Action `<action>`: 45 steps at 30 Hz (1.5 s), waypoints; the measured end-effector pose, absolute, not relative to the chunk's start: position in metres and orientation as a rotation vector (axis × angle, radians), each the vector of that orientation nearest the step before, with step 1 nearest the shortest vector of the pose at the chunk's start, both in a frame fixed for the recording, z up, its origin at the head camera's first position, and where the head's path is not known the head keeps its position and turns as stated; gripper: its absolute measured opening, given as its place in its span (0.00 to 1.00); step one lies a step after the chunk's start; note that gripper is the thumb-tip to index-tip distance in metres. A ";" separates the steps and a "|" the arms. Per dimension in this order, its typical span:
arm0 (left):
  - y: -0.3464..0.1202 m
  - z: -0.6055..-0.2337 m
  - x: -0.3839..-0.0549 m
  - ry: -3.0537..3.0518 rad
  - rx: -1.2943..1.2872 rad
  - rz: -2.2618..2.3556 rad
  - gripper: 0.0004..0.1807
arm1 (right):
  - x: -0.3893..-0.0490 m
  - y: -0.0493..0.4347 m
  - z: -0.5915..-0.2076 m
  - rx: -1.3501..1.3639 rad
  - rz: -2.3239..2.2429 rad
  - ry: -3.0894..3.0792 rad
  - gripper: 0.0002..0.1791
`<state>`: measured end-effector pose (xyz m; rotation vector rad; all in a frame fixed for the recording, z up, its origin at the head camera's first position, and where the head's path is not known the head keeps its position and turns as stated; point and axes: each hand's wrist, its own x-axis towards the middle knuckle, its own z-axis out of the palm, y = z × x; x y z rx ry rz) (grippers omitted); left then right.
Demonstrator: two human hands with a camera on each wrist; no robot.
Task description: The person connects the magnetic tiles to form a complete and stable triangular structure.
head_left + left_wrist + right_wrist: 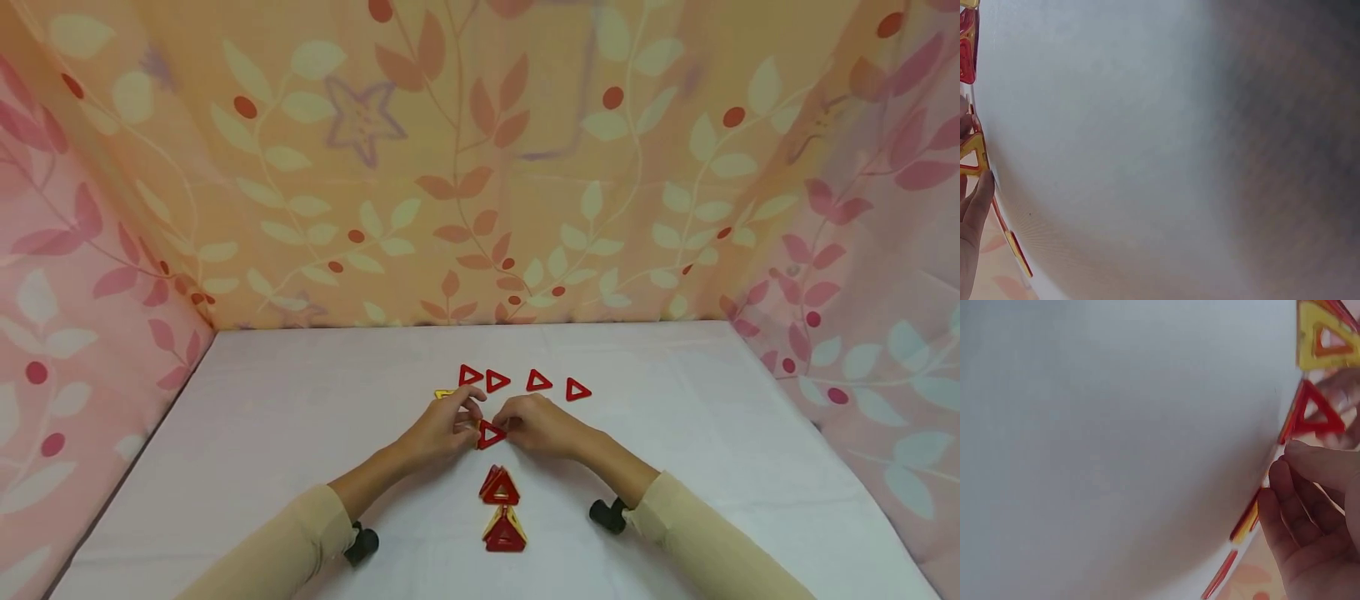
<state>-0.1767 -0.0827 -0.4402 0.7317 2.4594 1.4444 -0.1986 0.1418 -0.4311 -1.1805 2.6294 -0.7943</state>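
Over the middle of the white table, both hands meet at a red triangular tile with a hollow centre [482, 436]. My left hand [448, 429] holds its left side between thumb and fingers. The right hand [542, 425] pinches near its right corner. In the right wrist view the red tile [1299, 422] stands raised, with the right hand's fingertips [1282, 475] just below it. A yellow triangle [982, 150] touches the left fingers in the left wrist view. Nearer me stand two small red-and-yellow pyramids, one [498, 498] behind the other [506, 546].
Several red triangles lie in a loose row behind the hands, the rightmost being a red tile [569, 389]. A yellow tile [442, 392] is partly hidden behind the left hand. Patterned curtains [465, 208] border the white table [300, 400] at the back and sides.
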 end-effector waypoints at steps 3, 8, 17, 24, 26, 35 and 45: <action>-0.082 -0.441 -0.177 2.456 0.706 1.442 0.24 | -0.202 0.150 -0.427 -1.120 -0.852 2.655 0.12; -0.082 -0.441 -0.177 2.465 0.694 1.430 0.25 | -0.213 0.162 -0.423 -1.010 -0.887 2.750 0.12; -0.082 -0.442 -0.176 2.464 0.656 1.427 0.26 | -0.224 0.173 -0.427 -0.945 -0.725 2.804 0.14; -0.082 -0.442 -0.177 2.458 0.656 1.433 0.26 | -0.224 0.173 -0.428 -0.969 -0.657 2.795 0.14; -0.082 -0.442 -0.177 2.456 0.663 1.436 0.26 | -0.223 0.172 -0.428 -0.972 -0.656 2.792 0.14; -0.082 -0.442 -0.177 2.454 0.665 1.438 0.27 | -0.220 0.164 -0.431 -0.981 -0.697 2.766 0.14; -0.081 -0.440 -0.176 2.467 0.636 1.426 0.27 | -0.222 0.156 -0.434 -1.028 -0.682 2.765 0.14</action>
